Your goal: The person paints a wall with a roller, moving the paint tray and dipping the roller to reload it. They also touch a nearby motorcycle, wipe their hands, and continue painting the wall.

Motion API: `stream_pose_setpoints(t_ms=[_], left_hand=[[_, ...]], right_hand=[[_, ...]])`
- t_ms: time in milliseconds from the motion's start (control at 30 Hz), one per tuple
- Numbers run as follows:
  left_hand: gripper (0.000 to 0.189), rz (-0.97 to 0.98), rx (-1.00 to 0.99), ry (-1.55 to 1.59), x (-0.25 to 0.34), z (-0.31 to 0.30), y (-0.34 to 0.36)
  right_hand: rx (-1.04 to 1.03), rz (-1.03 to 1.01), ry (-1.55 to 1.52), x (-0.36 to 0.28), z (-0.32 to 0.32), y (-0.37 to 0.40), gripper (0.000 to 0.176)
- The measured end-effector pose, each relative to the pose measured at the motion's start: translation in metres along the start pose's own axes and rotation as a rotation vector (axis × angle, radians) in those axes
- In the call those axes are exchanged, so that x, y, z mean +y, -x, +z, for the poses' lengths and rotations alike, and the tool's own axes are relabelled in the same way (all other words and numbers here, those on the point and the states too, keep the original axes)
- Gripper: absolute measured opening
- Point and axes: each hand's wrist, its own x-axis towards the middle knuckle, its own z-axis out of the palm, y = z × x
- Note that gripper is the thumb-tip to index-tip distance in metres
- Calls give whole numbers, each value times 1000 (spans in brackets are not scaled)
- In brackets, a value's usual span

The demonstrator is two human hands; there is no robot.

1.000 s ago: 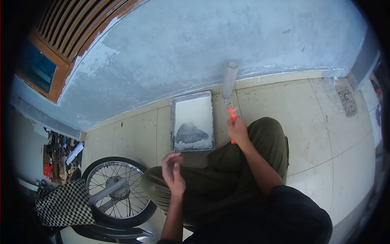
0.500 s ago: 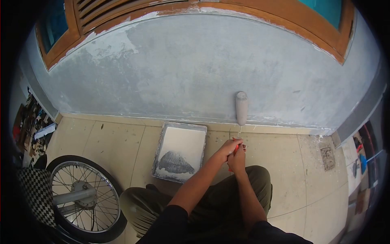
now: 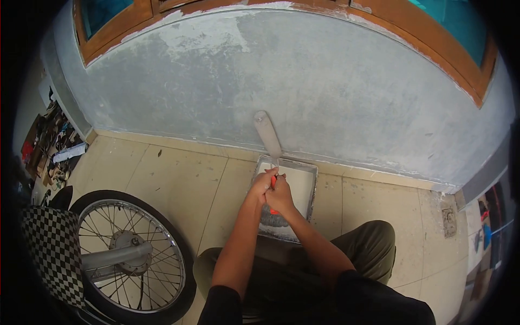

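Note:
My left hand (image 3: 262,185) and my right hand (image 3: 280,194) are both closed round the red handle (image 3: 273,182) of a paint roller. The roller's long pale sleeve (image 3: 267,134) leans upright against the lower part of the grey wall (image 3: 325,81), its top tilted a little left. Below my hands lies a paint tray (image 3: 312,184) holding light paint, with a darker ribbed area near its front. My forearms and hands hide part of the tray.
A motorcycle wheel (image 3: 184,254) stands at the lower left beside a checkered cover (image 3: 53,246). Orange-brown window frames (image 3: 433,40) border the wall above. Mixed items (image 3: 57,141) lie at the far left. A drain cover (image 3: 449,222) is set in the tiled floor (image 3: 368,203) at right.
The roller and both hands have moved left along the wall, from right of the tray to over it. The view has shifted, so tray and wheel appear further right.

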Motion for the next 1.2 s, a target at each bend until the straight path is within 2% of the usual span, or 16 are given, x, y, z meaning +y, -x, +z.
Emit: stream_pose_setpoints(t_ms=[100,167,233,267,333,433,467,633,733,800,867,967,1033,1067,1133,1200], left_hand=[[31,7,77,94,20,-29,-6],[30,91,135,105,34,-40,-4],[30,270,246,103,53,-45,1],[31,332,297,170,59,-46,-4],[31,298,297,163,74,-43,2],[30,245,269,118,73,-35,3],[30,232,240,78,68,-29,2],[33,148,203,-9,28,21,3],[38,86,85,-120,-1,54,5],[40,52,50,-149,-18,76,14],[42,-101,-161,-314,-39,90,9],[43,-146,-226,-297,-72,122,3],[42,-178,-226,-328,-83,130,1],[41,-182,-233,-343,-83,136,-2],[39,-175,-231,-368,-82,147,-4],[38,-155,-163,-233,-80,147,6]], right_hand=[[-66,18,-80,-1,32,-16,43],[-100,-7,-67,11,55,-35,35],[-259,116,-172,23,75,-53,29],[-265,117,-173,7,75,-59,29],[-313,318,-227,-37,67,-59,24],[-316,324,-387,-29,58,-58,19],[-327,369,-402,-31,47,-56,13],[-333,387,-428,-12,-15,-38,12],[-274,419,-438,-11,-61,-14,13],[-140,429,-434,-9,-87,6,13],[-60,432,-474,2,-106,30,12],[103,400,-571,6,-127,48,18],[232,326,-503,26,-137,49,31],[238,329,-516,30,-141,50,31],[266,159,-417,33,-147,47,37],[183,221,-413,29,-155,49,38]])
